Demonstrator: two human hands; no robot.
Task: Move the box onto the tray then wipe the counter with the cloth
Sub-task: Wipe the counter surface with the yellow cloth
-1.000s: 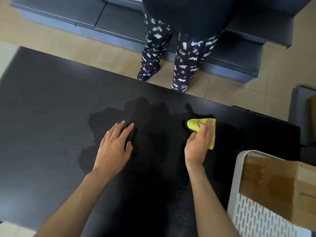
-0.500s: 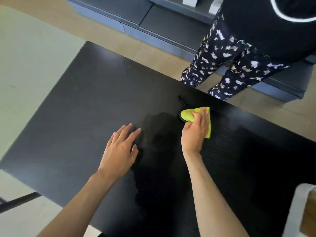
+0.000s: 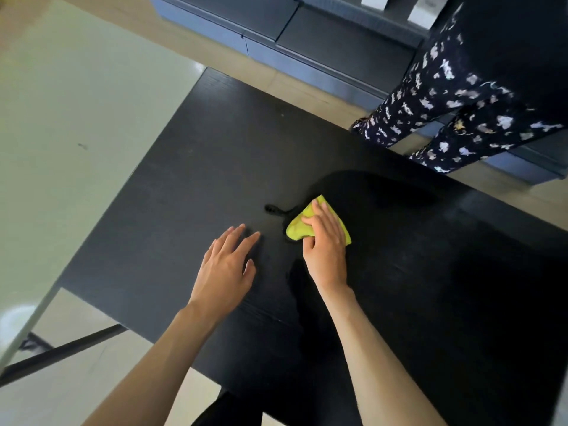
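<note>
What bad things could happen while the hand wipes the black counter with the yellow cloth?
1. The right hand presses only part of the yellow cloth; its loose edges might fold under and leave streaks.
2. The wiping is near the counter's far edge, where another person's leg stands close, so a long stroke could perhaps bump them.
3. The left hand lies flat on the counter and may leave fingerprints.
</note>
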